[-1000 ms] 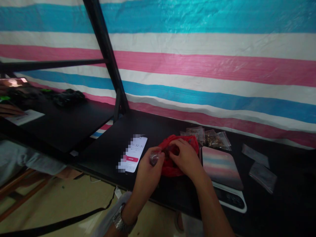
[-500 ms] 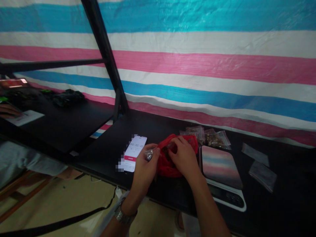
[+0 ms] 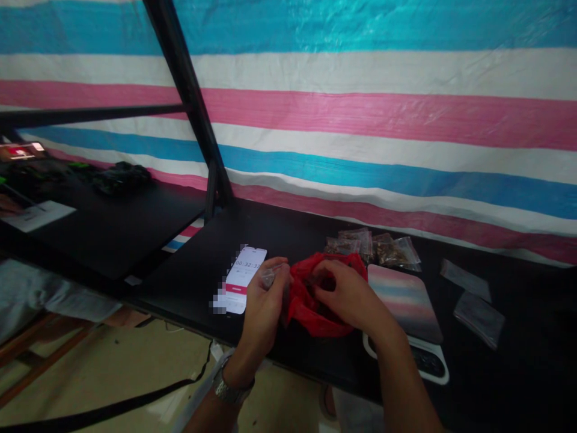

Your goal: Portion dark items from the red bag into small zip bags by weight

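Note:
My left hand (image 3: 262, 300) pinches a small clear plastic pouch (image 3: 269, 276) between thumb and fingers, just left of a red plastic bag (image 3: 311, 313) on the black table (image 3: 270, 231). My right hand (image 3: 347, 297) reaches into the red bag's open mouth, its fingertips hidden inside; whether they hold anything cannot be seen. A wristwatch (image 3: 228, 388) sits on my left wrist. A phone (image 3: 243, 279) with a lit timer screen lies left of my left hand.
A kitchen scale (image 3: 406, 313) with a striped reflective top stands right of the red bag. Several filled clear pouches (image 3: 378, 246) lie behind it, empty pouches (image 3: 478, 310) at far right. A black diagonal frame post (image 3: 193, 114) rises at the table's back left.
My right hand has gone deeper into the red bag, which shifted slightly toward me. My left hand with the pouch rose a little and stays beside the bag.

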### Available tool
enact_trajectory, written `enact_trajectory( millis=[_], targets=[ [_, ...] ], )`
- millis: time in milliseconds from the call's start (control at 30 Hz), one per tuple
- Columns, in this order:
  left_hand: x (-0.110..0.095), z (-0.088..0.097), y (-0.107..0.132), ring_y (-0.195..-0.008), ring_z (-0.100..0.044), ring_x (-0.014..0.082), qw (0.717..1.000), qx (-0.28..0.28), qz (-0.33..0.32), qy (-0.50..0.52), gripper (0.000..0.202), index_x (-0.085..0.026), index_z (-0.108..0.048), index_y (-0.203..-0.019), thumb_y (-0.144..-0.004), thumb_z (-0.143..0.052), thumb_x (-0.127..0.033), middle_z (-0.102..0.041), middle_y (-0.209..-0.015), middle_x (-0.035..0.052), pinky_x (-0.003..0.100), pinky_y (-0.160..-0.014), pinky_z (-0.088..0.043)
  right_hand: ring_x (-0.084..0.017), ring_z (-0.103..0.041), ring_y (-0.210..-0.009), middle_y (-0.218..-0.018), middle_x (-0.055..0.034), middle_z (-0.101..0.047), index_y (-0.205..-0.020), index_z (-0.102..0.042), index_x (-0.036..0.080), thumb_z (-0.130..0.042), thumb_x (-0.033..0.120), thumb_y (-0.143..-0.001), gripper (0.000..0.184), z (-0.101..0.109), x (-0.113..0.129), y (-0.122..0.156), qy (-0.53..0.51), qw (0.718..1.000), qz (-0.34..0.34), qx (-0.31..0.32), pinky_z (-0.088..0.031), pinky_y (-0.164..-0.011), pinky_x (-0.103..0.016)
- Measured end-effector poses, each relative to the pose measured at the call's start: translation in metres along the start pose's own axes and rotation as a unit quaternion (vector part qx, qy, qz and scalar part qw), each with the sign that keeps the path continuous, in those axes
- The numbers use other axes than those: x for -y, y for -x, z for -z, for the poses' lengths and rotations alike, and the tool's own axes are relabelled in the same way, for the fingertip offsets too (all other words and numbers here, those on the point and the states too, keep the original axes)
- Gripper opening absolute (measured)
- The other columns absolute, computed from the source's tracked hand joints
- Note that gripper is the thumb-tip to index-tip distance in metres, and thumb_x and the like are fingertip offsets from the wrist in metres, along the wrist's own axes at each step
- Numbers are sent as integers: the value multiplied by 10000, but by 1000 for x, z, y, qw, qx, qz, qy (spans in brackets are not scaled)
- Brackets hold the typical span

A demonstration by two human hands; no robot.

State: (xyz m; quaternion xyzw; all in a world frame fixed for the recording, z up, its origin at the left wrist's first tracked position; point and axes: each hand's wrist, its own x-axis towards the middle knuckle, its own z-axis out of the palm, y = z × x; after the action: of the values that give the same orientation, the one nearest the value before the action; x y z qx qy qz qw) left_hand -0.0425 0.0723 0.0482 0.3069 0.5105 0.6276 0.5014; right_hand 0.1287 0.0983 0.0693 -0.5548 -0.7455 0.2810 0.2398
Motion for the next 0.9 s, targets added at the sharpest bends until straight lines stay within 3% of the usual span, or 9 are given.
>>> enact_trajectory(
  millis=[133,233,333,500,700,900],
  targets=[
    [-8,1,7,-649,-599,126,998,-12,8,-68,471,-172,-733,-1056,-722,-864,-476,-682,-726,-28,219,-594,-463,-231,-680,-998,-1104,-53,-703,-965,-694,225,-703,65,-830,210,5,-1,-1,71,997,-21,-35,-485,-889,-359],
    [-9,-1,15,-662,-612,136,996,13,34,-82,476,-166,-743,-1045,-710,-863,-482,-694,-725,-16,223,-591,-471,-225,-680,-1005,-1090,-46,-704,-961,-703,234,-699,42,-809,245,9,-1,2,64,998,4,-28,-487,-895,-346],
    [-4,-7,21,-637,-609,128,996,32,76,-39,501,-163,-739,-1042,-685,-887,-481,-691,-713,-21,215,-569,-472,-217,-680,-1004,-1077,-41,-713,-956,-714,230,-681,5,-782,287,10,-1,6,42,999,14,-6,-485,-904,-337],
    [-1,-15,21,-639,-669,138,989,-9,123,77,506,-171,-709,-1027,-648,-913,-438,-697,-734,-23,228,-596,-539,-196,-678,-939,-1038,-27,-736,-934,-712,217,-657,-22,-753,305,13,-3,11,-16,999,13,31,-484,-849,-311],
    [-10,-14,14,-683,-733,165,991,-32,106,72,390,-189,-687,-1029,-743,-856,-393,-722,-779,-10,249,-625,-583,-164,-667,-777,-873,26,-740,-942,-690,220,-684,71,-829,187,22,-7,15,-73,995,-38,62,-459,-686,-276],
    [-20,-10,14,-622,-677,130,988,-48,131,64,448,-175,-716,-1027,-651,-868,-367,-698,-712,-39,205,-567,-532,-165,-663,-794,-907,20,-739,-968,-694,221,-675,102,-860,162,25,-8,15,-65,996,-41,34,-470,-717,-286]
  ],
)
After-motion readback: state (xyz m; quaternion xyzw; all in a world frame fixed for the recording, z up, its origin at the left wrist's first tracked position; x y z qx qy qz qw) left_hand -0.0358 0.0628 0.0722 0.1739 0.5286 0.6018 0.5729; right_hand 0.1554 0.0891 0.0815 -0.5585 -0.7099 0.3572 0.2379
